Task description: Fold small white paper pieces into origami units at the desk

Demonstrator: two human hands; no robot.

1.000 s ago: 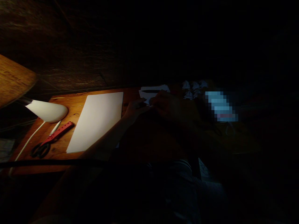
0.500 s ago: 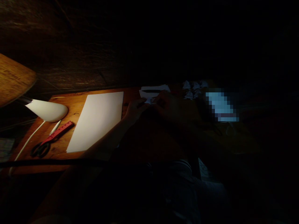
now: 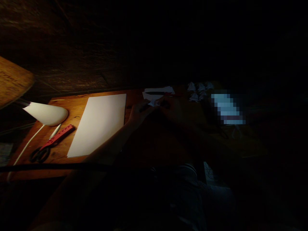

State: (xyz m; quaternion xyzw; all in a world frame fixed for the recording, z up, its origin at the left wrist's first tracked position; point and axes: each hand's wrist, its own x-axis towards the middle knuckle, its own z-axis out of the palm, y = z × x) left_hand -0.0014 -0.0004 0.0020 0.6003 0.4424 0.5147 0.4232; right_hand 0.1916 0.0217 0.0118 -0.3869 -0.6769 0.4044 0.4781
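Dim wooden desk (image 3: 77,107), lit from its left edge. Near the far edge a paper scrap (image 3: 153,103) is pinched in the left hand (image 3: 138,113). The right hand (image 3: 174,110) meets it, its grip too dark to tell. Leftward lie a white sheet (image 3: 98,123), scissors (image 3: 39,154) and a lamp (image 3: 45,114).

The left forearm (image 3: 108,144) is bare down to the left hand (image 3: 139,113), the right hand (image 3: 174,110) is too shadowed to tell any sleeve, and a dark garment (image 3: 185,173) with pale stripes covers the lap.
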